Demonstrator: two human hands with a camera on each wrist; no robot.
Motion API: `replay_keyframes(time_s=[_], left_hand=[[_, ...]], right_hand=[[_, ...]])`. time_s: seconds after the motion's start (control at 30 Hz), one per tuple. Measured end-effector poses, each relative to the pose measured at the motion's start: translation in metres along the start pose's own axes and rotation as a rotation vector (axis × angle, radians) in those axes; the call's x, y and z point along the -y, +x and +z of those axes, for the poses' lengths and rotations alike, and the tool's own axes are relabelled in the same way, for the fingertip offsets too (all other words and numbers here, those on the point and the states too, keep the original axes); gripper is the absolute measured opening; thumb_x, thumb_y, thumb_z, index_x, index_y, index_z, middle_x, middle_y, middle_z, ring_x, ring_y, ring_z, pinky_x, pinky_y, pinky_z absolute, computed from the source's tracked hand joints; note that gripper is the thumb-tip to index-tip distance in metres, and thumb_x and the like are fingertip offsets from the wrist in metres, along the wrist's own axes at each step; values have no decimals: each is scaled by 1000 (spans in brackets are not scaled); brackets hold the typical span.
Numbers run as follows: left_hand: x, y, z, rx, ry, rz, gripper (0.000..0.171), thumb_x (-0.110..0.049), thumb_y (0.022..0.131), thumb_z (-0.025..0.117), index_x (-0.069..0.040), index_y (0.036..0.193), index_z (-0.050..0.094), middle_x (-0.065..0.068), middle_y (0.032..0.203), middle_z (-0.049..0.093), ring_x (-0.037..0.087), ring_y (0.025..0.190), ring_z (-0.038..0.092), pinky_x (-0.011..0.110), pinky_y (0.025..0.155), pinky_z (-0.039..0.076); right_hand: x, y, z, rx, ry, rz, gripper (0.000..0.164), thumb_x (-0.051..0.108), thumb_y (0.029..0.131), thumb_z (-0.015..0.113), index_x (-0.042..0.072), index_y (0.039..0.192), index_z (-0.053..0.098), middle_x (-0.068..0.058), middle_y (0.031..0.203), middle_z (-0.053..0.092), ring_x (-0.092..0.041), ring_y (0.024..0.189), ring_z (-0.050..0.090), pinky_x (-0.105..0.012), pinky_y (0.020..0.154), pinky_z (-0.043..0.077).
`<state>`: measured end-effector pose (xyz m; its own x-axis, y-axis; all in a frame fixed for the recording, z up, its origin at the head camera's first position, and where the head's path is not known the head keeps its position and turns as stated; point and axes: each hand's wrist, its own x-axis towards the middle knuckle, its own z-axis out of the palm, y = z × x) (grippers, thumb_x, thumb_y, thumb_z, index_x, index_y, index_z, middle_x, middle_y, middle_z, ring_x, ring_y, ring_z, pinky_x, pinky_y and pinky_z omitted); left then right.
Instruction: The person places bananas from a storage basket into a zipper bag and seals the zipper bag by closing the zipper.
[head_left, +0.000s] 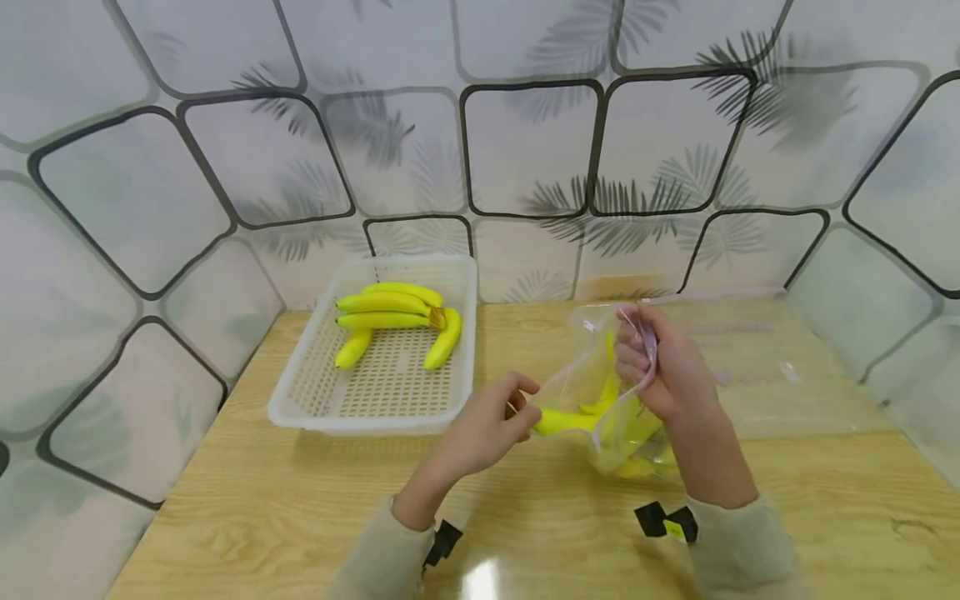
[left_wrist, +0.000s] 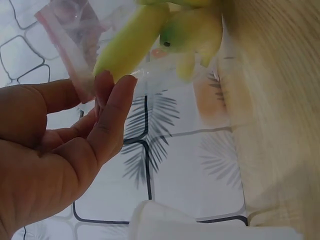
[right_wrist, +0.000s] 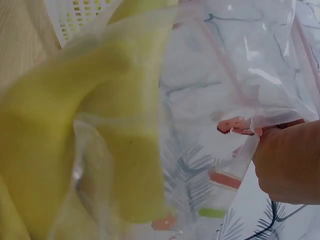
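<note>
A clear zip bag [head_left: 573,379] with a pinkish zip strip holds several yellow bananas [head_left: 558,422], its mouth facing left. My right hand [head_left: 667,367] grips the upper rim of the bag, fingers curled round the bunched plastic. At the near left side of the mouth, my left hand [head_left: 491,425] pinches the bag's edge. In the left wrist view the zip strip runs down to the thumb and fingers of this hand [left_wrist: 75,135], and the fingertips meet the end of a banana [left_wrist: 132,42]. Bananas seen through the plastic [right_wrist: 120,140] fill much of the right wrist view.
A white perforated basket [head_left: 375,425] stands to the left, with a bunch of bananas [head_left: 386,321] in it. Another clear plastic bag [head_left: 780,367] lies flat at the right on the wooden table [head_left: 300,517]. Patterned covering [head_left: 532,150] surrounds the table's back and sides.
</note>
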<state>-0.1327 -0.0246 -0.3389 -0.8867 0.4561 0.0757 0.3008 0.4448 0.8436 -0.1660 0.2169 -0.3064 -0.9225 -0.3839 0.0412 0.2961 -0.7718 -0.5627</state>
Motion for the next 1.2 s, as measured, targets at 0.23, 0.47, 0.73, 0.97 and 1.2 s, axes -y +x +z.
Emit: replay_keyframes(time_s=[0.23,0.47,0.73,0.97,1.2], left_hand=[[-23,10,-27,-159,64,43,16,-13,102,53,-3,106,65,9,83,64,12,64,64,25,57,54],[-51,30,-49,-223,185,128,13,-11,100,57,-4,97,68,5,78,66,12,58,58,25,54,47],[-92,42,-58,-295,420,235,19,-6,99,54,-3,103,72,8,89,69,18,70,56,29,68,49],[-102,49,-41,-177,437,287,19,-6,101,53,0,105,71,10,92,67,17,74,54,25,70,46],[-98,48,-38,-180,365,265,20,-11,103,52,-1,107,69,9,92,67,17,74,56,26,70,47]], right_hand=[[16,-4,15,16,-76,-39,29,24,109,36,3,96,51,-2,68,46,-10,51,24,-18,44,31],[29,-11,13,-22,-194,-54,27,25,109,35,4,99,49,0,70,47,-8,54,34,-18,46,36],[34,-16,22,-160,-412,-92,30,28,106,46,6,90,58,1,61,48,-8,43,45,-19,40,41],[28,-7,21,-210,-536,-78,39,26,107,42,9,84,67,1,59,50,-9,43,47,-20,39,43],[23,-5,22,-188,-593,-99,39,24,108,40,11,84,68,2,58,51,-9,42,46,-21,43,44]])
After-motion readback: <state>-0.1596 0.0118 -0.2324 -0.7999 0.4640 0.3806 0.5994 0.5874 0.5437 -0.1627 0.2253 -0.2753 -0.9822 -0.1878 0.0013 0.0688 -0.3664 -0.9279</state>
